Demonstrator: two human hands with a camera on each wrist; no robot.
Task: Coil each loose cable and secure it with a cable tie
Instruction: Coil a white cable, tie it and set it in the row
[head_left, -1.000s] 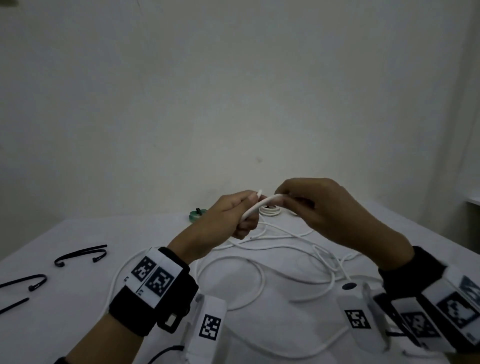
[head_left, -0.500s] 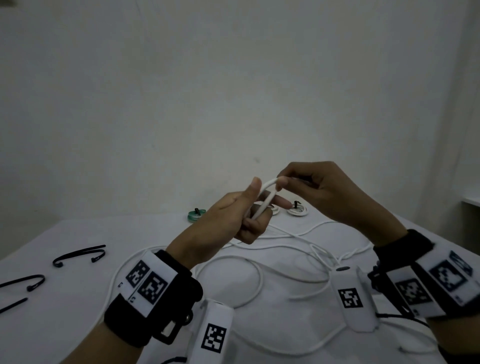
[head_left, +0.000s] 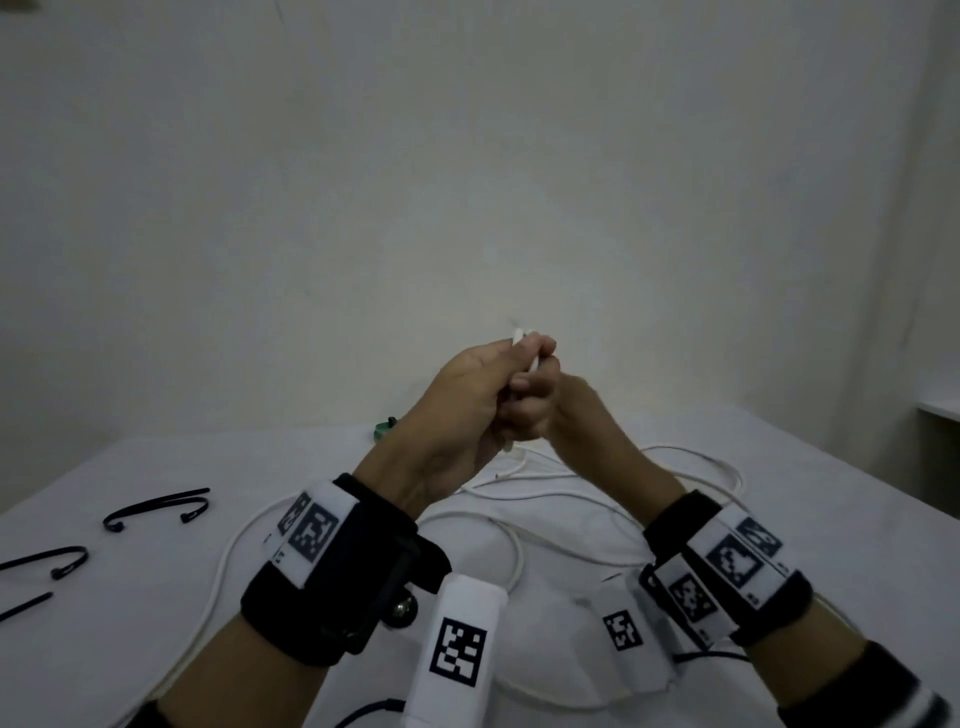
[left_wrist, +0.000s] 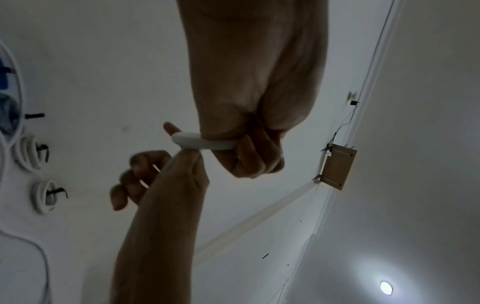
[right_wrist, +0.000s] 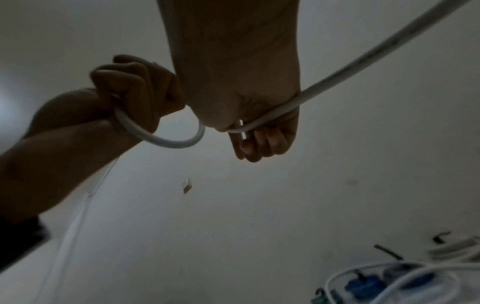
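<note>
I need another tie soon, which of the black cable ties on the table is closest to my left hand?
The curved black cable tie farthest from the table's left edge lies nearest your left hand; the other two ties sit beyond it.

White table (head_left: 130, 467): loose white cable (head_left: 511, 551) lying in wide loops across the middle; three black cable ties (head_left: 156, 512) lying apart near the left edge; small green object (head_left: 383, 428) sitting at the far edge.
</note>
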